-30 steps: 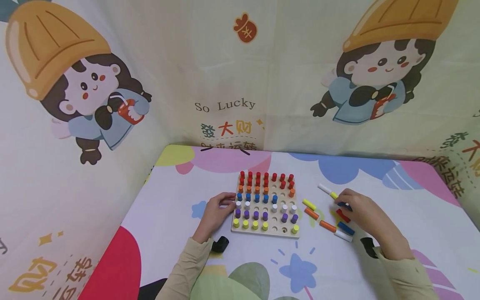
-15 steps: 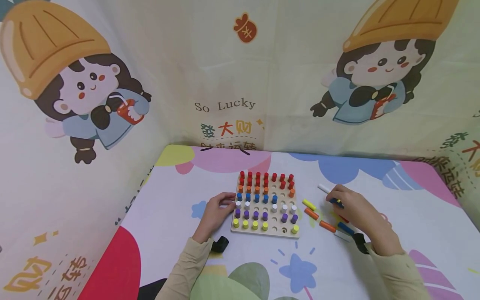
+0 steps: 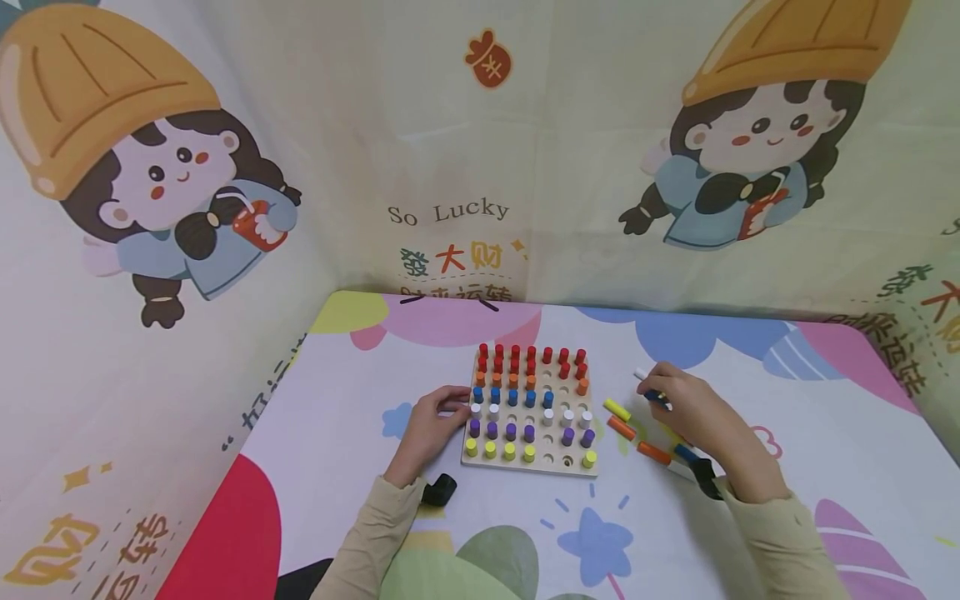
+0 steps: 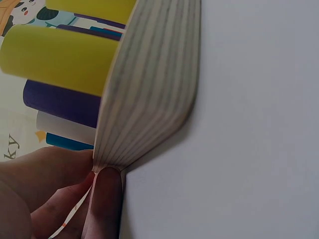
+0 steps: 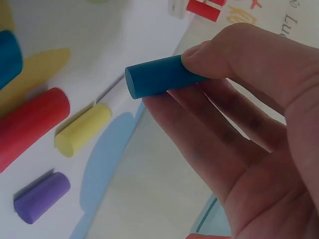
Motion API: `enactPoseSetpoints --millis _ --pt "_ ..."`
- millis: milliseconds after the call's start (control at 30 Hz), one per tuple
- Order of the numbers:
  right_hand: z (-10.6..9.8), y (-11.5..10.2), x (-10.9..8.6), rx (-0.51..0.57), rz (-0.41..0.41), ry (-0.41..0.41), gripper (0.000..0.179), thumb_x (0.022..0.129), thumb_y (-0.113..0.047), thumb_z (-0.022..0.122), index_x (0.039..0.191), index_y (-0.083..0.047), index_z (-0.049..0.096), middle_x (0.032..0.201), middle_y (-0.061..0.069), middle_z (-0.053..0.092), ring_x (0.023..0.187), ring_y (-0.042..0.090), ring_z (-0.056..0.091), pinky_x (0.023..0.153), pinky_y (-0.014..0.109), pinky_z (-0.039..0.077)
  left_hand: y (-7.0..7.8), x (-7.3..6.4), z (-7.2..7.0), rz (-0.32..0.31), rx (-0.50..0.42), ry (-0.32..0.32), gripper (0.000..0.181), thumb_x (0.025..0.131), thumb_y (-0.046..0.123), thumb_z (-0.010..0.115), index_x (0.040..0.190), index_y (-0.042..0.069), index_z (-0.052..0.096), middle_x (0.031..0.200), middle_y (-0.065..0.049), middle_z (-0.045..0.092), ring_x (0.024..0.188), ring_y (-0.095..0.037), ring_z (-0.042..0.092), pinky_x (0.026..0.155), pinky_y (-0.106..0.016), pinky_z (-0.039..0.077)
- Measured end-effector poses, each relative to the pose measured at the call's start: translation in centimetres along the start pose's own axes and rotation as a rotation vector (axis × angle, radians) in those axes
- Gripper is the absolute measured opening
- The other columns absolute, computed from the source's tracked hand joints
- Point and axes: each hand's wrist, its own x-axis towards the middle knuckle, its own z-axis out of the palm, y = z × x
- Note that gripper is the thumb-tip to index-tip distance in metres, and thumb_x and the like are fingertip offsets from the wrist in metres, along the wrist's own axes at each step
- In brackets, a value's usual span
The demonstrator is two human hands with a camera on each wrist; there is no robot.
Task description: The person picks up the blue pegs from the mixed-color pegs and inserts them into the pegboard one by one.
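Observation:
A wooden pegboard (image 3: 525,468) stands mid-table, with rows of red, orange, blue, white, purple and yellow pegs and some bare holes. At its left edge my left hand (image 3: 431,432) pinches the board; the left wrist view has the thumb and a finger against the layered wooden rim (image 4: 154,74). My right hand (image 3: 697,417) is raised to the right of the board. Between its thumb and fingertips it holds a blue peg (image 5: 157,78), one end sticking out.
Loose pegs lie right of the board: a yellow peg (image 3: 617,409), orange pegs (image 3: 621,428), and a white peg partly hidden by the right hand. In the right wrist view, a red peg (image 5: 35,124) and a purple peg (image 5: 42,198) lie below. A patterned cloth wall (image 3: 570,208) rises behind.
The right hand has lifted the blue peg off the table and shifted left towards the board. My left hand keeps its place at the board's edge.

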Motion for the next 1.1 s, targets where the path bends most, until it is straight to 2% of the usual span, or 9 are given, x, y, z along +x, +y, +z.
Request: enactPoseSetpoints --millis 467,733,1100 --pt "0.3 -1.3 1.1 0.064 -0.033 -0.002 0.020 0.079 0.005 0.077 0.098 -0.001 0.074 0.096 0.009 0.064 0.080 0.021 0.064 0.070 0.035 0.059 -0.1 0.1 0.0 -0.006 -0.002 -0.003 0.031 0.093 0.016 0.067 0.124 0.009 0.067 0.114 -0.006 0.071 0.102 -0.019 0.068 0.089 -0.039 0.056" --pt "0.7 -1.8 1.5 0.065 -0.079 0.025 0.022 0.077 0.004 0.079 0.097 -0.001 0.074 0.096 0.008 0.064 0.081 0.021 0.065 0.071 0.034 0.059 -0.1 0.1 0.1 -0.016 0.001 -0.001 0.030 0.094 0.016 0.067 0.123 0.010 0.067 0.113 -0.006 0.072 0.101 -0.019 0.068 0.090 -0.040 0.055" --pt "1.0 -2.3 1.9 0.146 -0.076 0.017 0.023 0.077 0.006 0.079 0.097 -0.002 0.073 0.095 0.006 0.063 0.085 0.021 0.071 0.075 0.035 0.060 -0.1 0.2 0.1 -0.010 -0.006 0.000 0.030 0.093 0.015 0.068 0.123 0.010 0.067 0.110 -0.005 0.073 0.100 -0.018 0.068 0.090 -0.040 0.055"
